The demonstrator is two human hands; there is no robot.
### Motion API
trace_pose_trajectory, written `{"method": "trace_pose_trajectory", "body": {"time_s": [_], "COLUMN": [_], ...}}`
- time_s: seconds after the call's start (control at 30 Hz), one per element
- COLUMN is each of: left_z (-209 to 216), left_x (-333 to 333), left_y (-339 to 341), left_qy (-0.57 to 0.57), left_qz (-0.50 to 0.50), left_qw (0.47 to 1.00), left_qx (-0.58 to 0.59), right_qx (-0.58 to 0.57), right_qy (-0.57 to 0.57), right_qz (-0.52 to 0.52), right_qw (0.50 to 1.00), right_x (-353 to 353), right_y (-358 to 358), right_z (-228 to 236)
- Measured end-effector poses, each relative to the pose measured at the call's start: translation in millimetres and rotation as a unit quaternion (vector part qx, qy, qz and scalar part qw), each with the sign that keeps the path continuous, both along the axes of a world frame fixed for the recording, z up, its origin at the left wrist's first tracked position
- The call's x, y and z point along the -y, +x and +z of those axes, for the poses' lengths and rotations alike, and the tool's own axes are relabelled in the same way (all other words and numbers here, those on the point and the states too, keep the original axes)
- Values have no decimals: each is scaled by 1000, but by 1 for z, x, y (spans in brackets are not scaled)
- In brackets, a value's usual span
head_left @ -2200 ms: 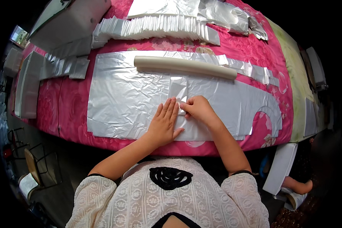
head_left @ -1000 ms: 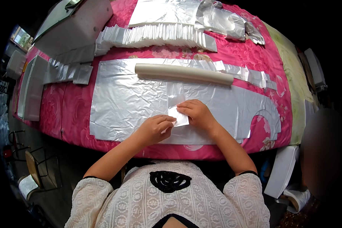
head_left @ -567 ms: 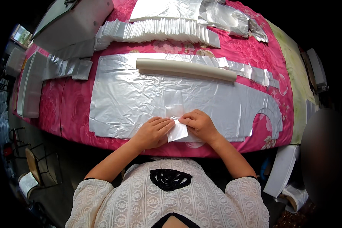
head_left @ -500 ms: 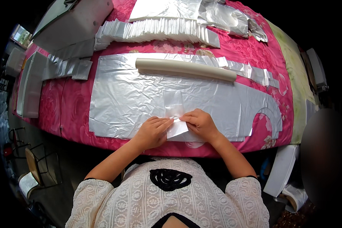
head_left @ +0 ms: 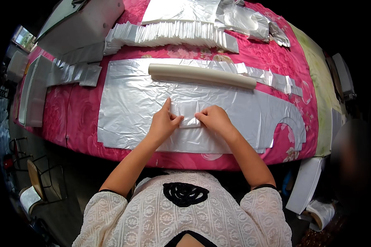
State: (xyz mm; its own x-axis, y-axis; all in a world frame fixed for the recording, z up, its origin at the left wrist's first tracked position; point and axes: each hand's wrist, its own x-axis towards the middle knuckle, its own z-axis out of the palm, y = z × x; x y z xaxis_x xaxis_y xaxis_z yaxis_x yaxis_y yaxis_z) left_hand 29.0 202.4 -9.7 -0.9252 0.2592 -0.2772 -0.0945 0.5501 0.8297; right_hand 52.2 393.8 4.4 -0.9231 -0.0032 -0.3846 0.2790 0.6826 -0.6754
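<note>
Glare whitens the silver sheets [head_left: 218, 96]; the dark, fisheye-bent rim seems blurred at right.

A table [head_left: 82, 119] covered by a pink cloth with a flower pattern; at its right end a pale green cloth [head_left: 317, 74] shows. Along the near side, wide silver bags [head_left: 132, 94] lie flat and wrinkled, with a curved cut-out at their right end. Beyond them runs a long row of folded packets [head_left: 173, 33], packed tight and leaning. Farther back are a flat sheet [head_left: 179, 10] and, to its right, a crumpled bag [head_left: 247, 24]. On the left stand a large box [head_left: 82, 29] and an open bin [head_left: 36, 90], with a shorter strip of packets [head_left: 76, 74] beside the bin.
</note>
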Motion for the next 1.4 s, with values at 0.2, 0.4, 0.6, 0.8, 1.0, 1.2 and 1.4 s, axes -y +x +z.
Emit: {"method": "trace_pose_trajectory", "body": {"time_s": [0.2, 0.4, 0.6, 0.8, 1.0, 1.2, 1.4], "left_z": [6, -11, -28, -34, -30, -3, 2], "left_x": [3, -12, -24, -23, -21, 31, 95], "left_y": [6, 14, 15, 16, 17, 51, 114], "left_qy": [-58, -125, -200, -221, -181, 100, 181], "left_qz": [-52, -202, -224, -234, -198, -109, 7], "left_qw": [987, 893, 890, 883, 900, 973, 930], "left_qx": [-142, -381, -342, -341, -343, -180, 320], "right_qx": [82, 84, 69, -8, -15, -288, -272], "right_qy": [-50, -39, -22, 73, 200, 173, 150], "right_qz": [-6, 3, -2, 0, 36, 137, 203], "right_qw": [995, 996, 997, 997, 979, 932, 929], "right_x": [-4, -4, -4, 8, -1, 14, 56], "right_y": [-13, -15, -14, 3, 16, 4, 2], "right_z": [-6, -13, -16, 7, 16, 6, -37]}}
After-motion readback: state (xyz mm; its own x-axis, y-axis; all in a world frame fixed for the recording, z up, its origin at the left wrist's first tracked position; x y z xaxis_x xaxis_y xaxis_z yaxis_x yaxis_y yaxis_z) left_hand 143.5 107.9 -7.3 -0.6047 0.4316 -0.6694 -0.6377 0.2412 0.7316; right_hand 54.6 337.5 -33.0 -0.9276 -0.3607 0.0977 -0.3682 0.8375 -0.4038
